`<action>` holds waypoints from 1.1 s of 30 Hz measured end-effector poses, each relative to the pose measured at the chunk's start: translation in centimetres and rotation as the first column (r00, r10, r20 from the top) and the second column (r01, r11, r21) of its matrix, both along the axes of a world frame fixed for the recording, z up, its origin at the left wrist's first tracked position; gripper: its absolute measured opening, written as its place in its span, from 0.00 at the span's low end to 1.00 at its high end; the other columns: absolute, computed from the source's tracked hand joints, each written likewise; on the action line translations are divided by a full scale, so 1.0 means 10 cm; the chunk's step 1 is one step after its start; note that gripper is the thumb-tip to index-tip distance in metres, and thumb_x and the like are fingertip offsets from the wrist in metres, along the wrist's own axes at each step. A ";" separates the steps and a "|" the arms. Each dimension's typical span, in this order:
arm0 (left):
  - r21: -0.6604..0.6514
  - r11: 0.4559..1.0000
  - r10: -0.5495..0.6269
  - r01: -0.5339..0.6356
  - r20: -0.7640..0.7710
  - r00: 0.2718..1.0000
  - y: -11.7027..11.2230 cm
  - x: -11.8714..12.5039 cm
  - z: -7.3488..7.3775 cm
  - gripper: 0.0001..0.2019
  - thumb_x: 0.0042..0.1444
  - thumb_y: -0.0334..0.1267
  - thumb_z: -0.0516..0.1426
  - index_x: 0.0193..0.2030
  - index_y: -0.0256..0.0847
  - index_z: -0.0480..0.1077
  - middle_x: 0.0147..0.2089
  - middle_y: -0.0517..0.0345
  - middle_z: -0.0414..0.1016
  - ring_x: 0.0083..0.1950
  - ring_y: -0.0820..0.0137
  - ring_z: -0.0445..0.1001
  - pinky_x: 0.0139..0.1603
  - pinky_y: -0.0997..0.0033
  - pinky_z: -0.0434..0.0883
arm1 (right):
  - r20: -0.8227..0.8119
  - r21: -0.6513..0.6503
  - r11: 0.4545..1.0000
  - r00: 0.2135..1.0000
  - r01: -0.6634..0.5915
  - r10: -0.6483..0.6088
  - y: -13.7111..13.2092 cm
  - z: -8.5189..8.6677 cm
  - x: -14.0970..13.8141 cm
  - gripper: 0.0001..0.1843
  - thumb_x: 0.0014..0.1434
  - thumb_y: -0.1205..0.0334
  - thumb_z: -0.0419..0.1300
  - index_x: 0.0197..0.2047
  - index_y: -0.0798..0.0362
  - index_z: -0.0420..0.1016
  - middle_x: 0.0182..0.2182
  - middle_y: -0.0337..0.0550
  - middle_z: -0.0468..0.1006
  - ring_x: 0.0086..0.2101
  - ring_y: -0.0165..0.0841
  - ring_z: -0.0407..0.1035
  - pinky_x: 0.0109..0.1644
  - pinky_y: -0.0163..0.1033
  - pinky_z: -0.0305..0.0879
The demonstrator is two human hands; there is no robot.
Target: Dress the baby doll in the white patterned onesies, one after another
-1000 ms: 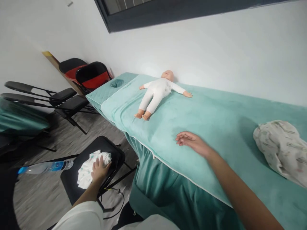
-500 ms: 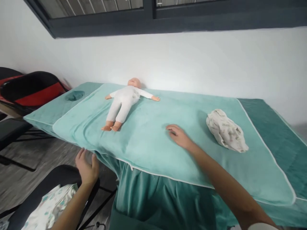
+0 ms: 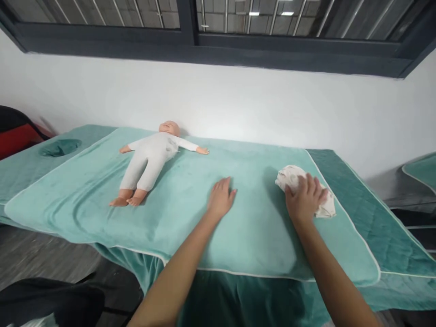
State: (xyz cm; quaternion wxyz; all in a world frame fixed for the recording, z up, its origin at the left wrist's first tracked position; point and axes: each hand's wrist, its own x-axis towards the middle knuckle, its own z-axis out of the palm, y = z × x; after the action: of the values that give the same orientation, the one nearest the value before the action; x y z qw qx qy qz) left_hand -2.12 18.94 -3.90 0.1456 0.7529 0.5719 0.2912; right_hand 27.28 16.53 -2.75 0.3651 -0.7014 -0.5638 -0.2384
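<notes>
A baby doll [image 3: 150,156] in a white suit lies on its back on the teal towel [image 3: 102,200] that covers a padded table. My left hand [image 3: 220,198] rests flat on the towel near the middle, fingers stretched out, holding nothing. My right hand [image 3: 305,200] lies on a crumpled pale patterned cloth [image 3: 289,176] at the towel's right end, its fingers curled over the bundle.
The table runs along a white wall under a dark-framed window [image 3: 218,32]. A face hole [image 3: 59,147] sits at the table's left end. A red and black chair [image 3: 13,131] stands far left. A second teal table corner [image 3: 422,170] shows at right.
My view swung right, away from the black chair. My left hand came up from the chair onto the towel. My right hand moved right onto the crumpled cloth.
</notes>
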 end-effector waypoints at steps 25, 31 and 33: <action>-0.114 0.989 0.099 0.092 0.983 0.156 0.39 0.16 0.07 0.29 0.50 0.45 0.70 0.57 0.40 0.72 0.55 0.50 0.78 0.54 0.62 0.76 0.58 0.62 0.71 | -0.440 0.120 0.526 0.430 -0.842 0.788 0.75 0.20 -1.35 0.11 0.70 0.52 0.56 0.42 0.49 0.74 0.41 0.44 0.78 0.44 0.39 0.71 0.51 0.46 0.66; -0.112 0.904 0.290 -0.412 0.868 0.402 0.32 0.12 0.04 0.21 0.51 0.45 0.69 0.48 0.42 0.70 0.44 0.57 0.72 0.45 0.71 0.72 0.51 0.70 0.69 | -0.294 0.156 0.648 0.592 -0.745 0.751 0.73 0.26 -1.24 0.10 0.70 0.55 0.56 0.39 0.49 0.73 0.38 0.46 0.76 0.41 0.39 0.70 0.48 0.47 0.65; -0.116 0.938 0.247 -0.325 0.884 0.396 0.29 0.09 0.03 0.18 0.56 0.51 0.65 0.45 0.41 0.71 0.39 0.58 0.72 0.40 0.72 0.71 0.45 0.70 0.70 | -0.236 0.129 0.630 0.593 -0.766 0.770 0.72 0.25 -1.27 0.09 0.70 0.55 0.57 0.40 0.50 0.73 0.38 0.46 0.77 0.42 0.39 0.69 0.48 0.47 0.65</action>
State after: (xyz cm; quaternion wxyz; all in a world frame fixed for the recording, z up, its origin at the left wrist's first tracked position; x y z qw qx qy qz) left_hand -1.17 21.83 -3.59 0.3419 0.3839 0.5195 0.6826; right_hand 14.59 23.70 -0.28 0.5098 -0.4134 -0.7536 0.0354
